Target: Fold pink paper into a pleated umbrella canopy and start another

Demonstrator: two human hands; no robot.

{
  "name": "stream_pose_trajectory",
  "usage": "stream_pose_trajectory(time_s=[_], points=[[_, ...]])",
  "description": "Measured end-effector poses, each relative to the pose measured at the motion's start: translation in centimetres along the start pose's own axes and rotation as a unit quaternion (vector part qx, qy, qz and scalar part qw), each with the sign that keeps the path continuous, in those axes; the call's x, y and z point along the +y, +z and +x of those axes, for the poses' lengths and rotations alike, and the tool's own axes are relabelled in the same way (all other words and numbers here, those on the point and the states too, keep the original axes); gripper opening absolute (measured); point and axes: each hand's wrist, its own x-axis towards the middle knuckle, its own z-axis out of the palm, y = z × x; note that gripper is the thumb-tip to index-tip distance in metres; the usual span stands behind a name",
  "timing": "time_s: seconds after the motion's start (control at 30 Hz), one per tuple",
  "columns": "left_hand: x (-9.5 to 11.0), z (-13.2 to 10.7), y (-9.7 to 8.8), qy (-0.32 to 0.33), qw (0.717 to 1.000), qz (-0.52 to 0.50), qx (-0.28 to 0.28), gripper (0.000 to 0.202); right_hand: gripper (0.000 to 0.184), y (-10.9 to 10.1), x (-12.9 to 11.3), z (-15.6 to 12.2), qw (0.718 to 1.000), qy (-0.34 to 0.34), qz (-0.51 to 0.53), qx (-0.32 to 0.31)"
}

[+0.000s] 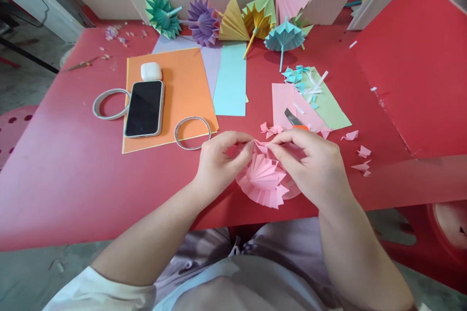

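Observation:
Both hands meet over a pleated pink paper fan (264, 180) that lies near the table's front edge. My left hand (226, 158) pinches a small folded piece of pink paper (261, 146) between thumb and forefinger. On the other side of that piece, my right hand (310, 158) pinches it too. Whether the piece is joined to the fan beneath cannot be made out. Beyond the right fingers lies a craft knife (293, 117), its orange handle partly hidden by the hand. Pink paper scraps (270, 129) are scattered just behind the fingers.
At left, a phone (144, 109) and white earbud case (151, 71) rest on orange paper (182, 87), with tape rolls (111, 104) (192, 133) nearby. Small paper umbrellas (284, 36) line the back wall. A red board (419, 73) stands at right, near more pink scraps (361, 167).

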Motion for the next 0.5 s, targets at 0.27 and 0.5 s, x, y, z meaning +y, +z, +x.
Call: stream_pose_trajectory(time_s=[0.27,0.5], points=[[0.38,-0.12,0.08,-0.02,0.999,0.026,0.014,0.014,0.008,0.2,-0.03,-0.07,1.0,-0.014,-0.005,0.005],[0.25,-0.2,0.11,-0.019,1.0,0.019,0.015,0.013,0.008,0.23,0.05,-0.07,1.0,-0.018,-0.014,0.011]])
